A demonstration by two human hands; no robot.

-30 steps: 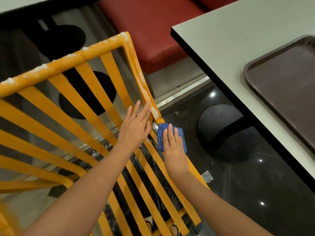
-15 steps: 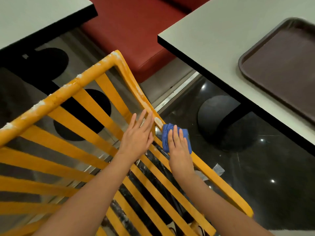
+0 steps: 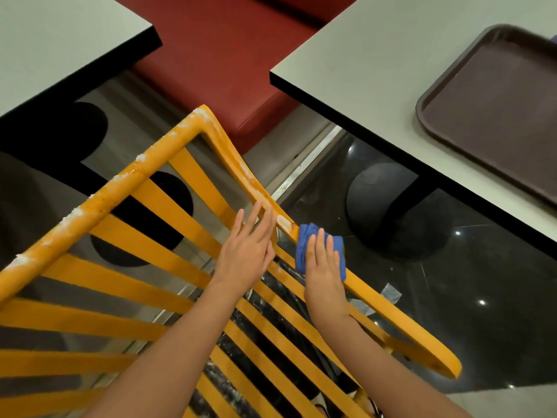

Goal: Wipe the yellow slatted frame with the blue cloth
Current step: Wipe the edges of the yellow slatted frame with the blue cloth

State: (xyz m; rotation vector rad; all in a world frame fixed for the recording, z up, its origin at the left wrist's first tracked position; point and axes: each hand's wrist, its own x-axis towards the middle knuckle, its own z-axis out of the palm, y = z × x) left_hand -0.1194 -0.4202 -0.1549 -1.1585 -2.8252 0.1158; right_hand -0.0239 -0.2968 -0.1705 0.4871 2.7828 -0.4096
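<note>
The yellow slatted frame [image 3: 126, 182] fills the lower left, tilted, with white residue along its top rail and on the upper part of its right rail. My right hand [image 3: 324, 267] presses the folded blue cloth [image 3: 304, 239] flat onto the right rail, fingers extended over it. The rail below the cloth looks clean; white patches lie just above it. My left hand [image 3: 245, 251] rests flat on the slats beside the right rail, fingers apart, holding nothing.
A grey table [image 3: 376, 55] with a dark brown tray [image 3: 497, 107] stands at the right, its round black base [image 3: 391, 212] on the glossy dark floor. Another grey table [image 3: 45, 40] is at top left. A red bench seat [image 3: 229, 49] lies beyond the frame.
The view has shifted, so the frame's top corner and lower right end now show. My right hand with the cloth stays on the right rail, slightly lower along it. The left hand stays flat.
</note>
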